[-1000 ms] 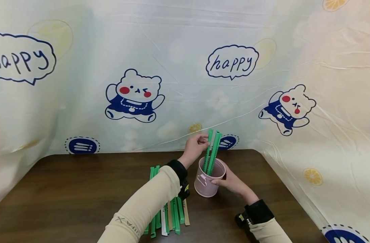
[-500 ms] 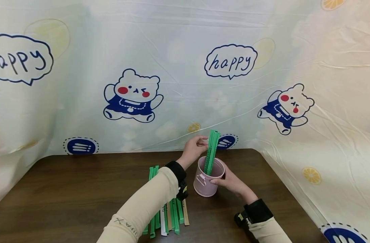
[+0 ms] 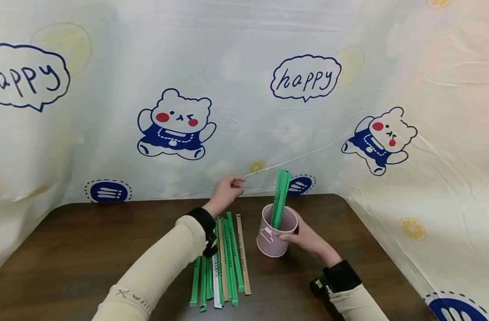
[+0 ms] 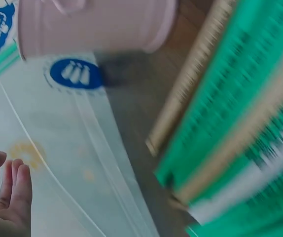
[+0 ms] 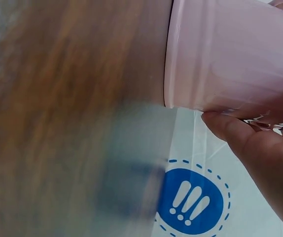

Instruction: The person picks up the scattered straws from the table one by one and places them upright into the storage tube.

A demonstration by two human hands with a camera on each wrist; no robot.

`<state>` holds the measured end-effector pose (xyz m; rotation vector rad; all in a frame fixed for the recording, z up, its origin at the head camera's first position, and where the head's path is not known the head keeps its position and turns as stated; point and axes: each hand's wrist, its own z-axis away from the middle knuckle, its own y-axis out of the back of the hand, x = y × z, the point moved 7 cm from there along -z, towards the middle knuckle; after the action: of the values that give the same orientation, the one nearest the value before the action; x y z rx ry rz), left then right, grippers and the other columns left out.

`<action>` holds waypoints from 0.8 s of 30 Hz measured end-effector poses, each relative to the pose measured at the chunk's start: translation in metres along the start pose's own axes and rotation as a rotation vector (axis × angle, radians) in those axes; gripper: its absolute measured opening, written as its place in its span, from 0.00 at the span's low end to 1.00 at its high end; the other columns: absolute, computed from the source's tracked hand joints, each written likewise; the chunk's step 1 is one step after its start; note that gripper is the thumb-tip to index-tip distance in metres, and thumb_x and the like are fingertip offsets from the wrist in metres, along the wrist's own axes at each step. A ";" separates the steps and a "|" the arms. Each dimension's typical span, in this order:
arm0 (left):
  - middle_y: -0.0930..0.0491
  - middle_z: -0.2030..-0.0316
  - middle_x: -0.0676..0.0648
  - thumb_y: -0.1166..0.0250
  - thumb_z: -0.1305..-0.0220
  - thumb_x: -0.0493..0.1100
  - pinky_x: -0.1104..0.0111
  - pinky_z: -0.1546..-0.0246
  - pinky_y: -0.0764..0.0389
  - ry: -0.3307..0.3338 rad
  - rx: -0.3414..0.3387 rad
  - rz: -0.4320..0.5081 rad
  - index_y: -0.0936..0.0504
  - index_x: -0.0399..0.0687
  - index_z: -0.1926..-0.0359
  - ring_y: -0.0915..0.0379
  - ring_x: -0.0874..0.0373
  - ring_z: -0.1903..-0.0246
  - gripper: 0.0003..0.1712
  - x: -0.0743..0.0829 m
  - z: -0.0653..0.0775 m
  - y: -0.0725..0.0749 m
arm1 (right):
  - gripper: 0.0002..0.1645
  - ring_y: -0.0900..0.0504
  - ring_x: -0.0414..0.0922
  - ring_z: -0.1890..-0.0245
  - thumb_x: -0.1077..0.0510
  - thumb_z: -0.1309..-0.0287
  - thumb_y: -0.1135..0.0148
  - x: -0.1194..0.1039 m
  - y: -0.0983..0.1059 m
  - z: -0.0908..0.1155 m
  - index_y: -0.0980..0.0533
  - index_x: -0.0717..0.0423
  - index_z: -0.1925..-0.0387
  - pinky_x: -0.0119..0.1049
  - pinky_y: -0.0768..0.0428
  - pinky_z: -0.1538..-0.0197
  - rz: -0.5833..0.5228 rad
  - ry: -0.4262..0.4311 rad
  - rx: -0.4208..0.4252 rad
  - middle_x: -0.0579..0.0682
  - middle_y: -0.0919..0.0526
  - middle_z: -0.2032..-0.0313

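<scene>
The head view shows the right hand (image 3: pixel 308 240) gripping a pink bucket (image 3: pixel 271 246), thumb on the near side of its wall and the other fingers mostly hidden behind it. The left hand (image 3: pixel 227 191) is in the air well to the left of the bucket, fingers loosely bent; the left wrist view shows its thumb apart from the fingertips. The bucket stands upright on the dark wooden table (image 3: pixel 108 249), a small loop on its front. A bundle of green packets (image 3: pixel 280 196) stands inside, rising well above the rim and tilting slightly right.

Left of the bucket, a row of long, narrow packets (image 3: pixel 229 258) lies on the table, mostly green, with a white packet (image 3: pixel 217 285) and a tan one among them. Another tan packet (image 3: pixel 243 254) lies at the row's right edge, nearest the bucket. The left cuff (image 3: pixel 202 220) and wrist camera (image 3: pixel 210 247) block the row's upper left part. Behind the table hangs a pale cloth (image 3: pixel 244 67) with bears, speech bubbles and citrus slices.
</scene>
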<state>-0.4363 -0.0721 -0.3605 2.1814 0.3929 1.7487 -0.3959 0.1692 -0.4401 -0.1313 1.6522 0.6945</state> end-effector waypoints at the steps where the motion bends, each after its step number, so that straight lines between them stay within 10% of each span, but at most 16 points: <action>1: 0.17 0.51 0.33 0.40 0.34 0.33 0.61 0.53 0.18 0.000 -0.008 -0.019 0.22 0.36 0.43 0.20 0.42 0.51 0.19 -0.005 0.002 0.005 | 0.55 0.37 0.60 0.31 0.54 0.43 0.29 0.001 0.000 0.000 0.54 0.52 0.24 0.52 0.33 0.31 0.006 -0.004 0.002 0.62 0.39 0.29; 10: 0.19 0.52 0.32 0.40 0.34 0.34 0.56 0.55 0.19 0.089 -0.095 -0.181 0.23 0.32 0.43 0.21 0.41 0.53 0.19 -0.060 0.029 0.044 | 0.55 0.36 0.60 0.32 0.56 0.44 0.29 0.001 0.001 -0.001 0.53 0.54 0.24 0.41 0.30 0.34 -0.003 0.036 0.001 0.63 0.39 0.30; 17: 0.19 0.54 0.38 0.37 0.33 0.44 0.61 0.65 0.21 -0.019 -0.153 -0.242 0.21 0.39 0.44 0.22 0.50 0.63 0.20 -0.168 0.020 0.051 | 0.54 0.34 0.55 0.34 0.57 0.44 0.29 -0.001 0.003 0.000 0.52 0.55 0.25 0.32 0.28 0.38 -0.002 0.058 0.005 0.63 0.37 0.31; 20: 0.20 0.50 0.35 0.34 0.36 0.42 0.62 0.72 0.23 0.100 -0.143 -0.280 0.22 0.35 0.44 0.24 0.52 0.71 0.22 -0.173 0.026 0.053 | 0.54 0.34 0.55 0.34 0.56 0.44 0.29 -0.001 0.003 0.000 0.52 0.55 0.25 0.33 0.29 0.38 -0.004 0.056 0.001 0.63 0.37 0.31; 24: 0.22 0.52 0.28 0.34 0.40 0.34 0.63 0.77 0.23 0.270 -0.139 -0.364 0.26 0.24 0.44 0.26 0.51 0.78 0.25 -0.131 0.054 0.055 | 0.54 0.35 0.57 0.33 0.56 0.43 0.29 0.001 0.002 -0.001 0.52 0.54 0.25 0.35 0.29 0.37 -0.003 0.048 -0.001 0.63 0.37 0.31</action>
<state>-0.4105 -0.1788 -0.4655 1.6573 0.6650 1.7996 -0.3981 0.1704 -0.4400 -0.1522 1.6968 0.6948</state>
